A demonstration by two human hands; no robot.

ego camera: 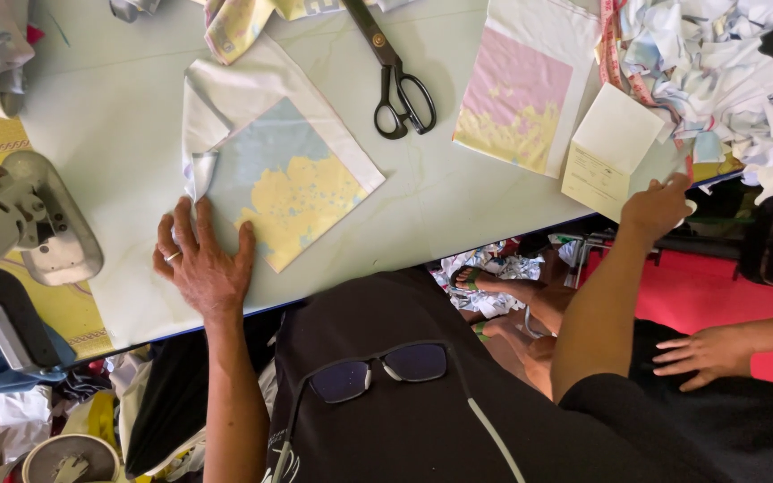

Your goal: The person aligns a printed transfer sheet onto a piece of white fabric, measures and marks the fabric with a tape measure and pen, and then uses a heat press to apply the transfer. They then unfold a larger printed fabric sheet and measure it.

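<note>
The left hand [203,264] lies flat on the table [440,201] at its near edge, fingers spread and clamped on nothing. Its fingertips touch the near-left edge of a blue and yellow cloth [293,188]. The cloth lies just beyond the hand and to its right, turned so it sits as a diamond: one corner points at the near edge, and its long axis runs from there toward the far left. A white flap is folded up along its far side.

The right hand [659,204] is at the table's near right corner, fingers curled over the edge beside a cream card [610,148] (whether it pinches anything, I cannot tell). It is well apart from the cloth, so the left hand is the nearer one.

Scissors [395,76] lie closed toward the far edge, between the cloth and a pink and yellow cloth [516,103].
</note>
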